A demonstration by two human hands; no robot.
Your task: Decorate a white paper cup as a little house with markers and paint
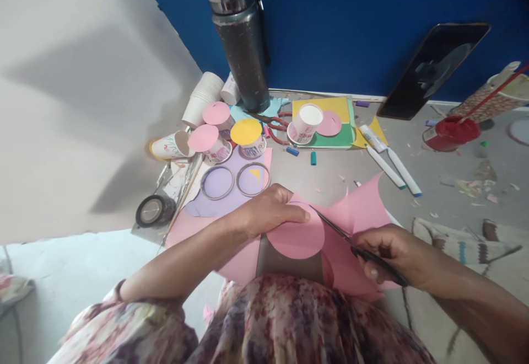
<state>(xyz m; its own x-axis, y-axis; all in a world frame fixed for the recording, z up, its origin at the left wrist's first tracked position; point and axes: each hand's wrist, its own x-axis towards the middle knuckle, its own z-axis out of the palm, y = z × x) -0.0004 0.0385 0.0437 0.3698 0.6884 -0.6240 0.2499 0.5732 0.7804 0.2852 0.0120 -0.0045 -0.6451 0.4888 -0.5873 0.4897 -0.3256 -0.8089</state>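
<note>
head view: pink paper sheet (351,215) partly cut, a rounded lobe hanging at its near edge, held above the lap. left hand (268,209) pinches the lobe's top edge; right hand (392,253) is closed around black scissors (343,237), blades inside the cut just right of the pinch

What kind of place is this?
Probably a home craft corner on the floor. The right hand cuts pink paper with black scissors, beside paper cups with coloured paper lids, white marker pens and paper scraps.
</note>
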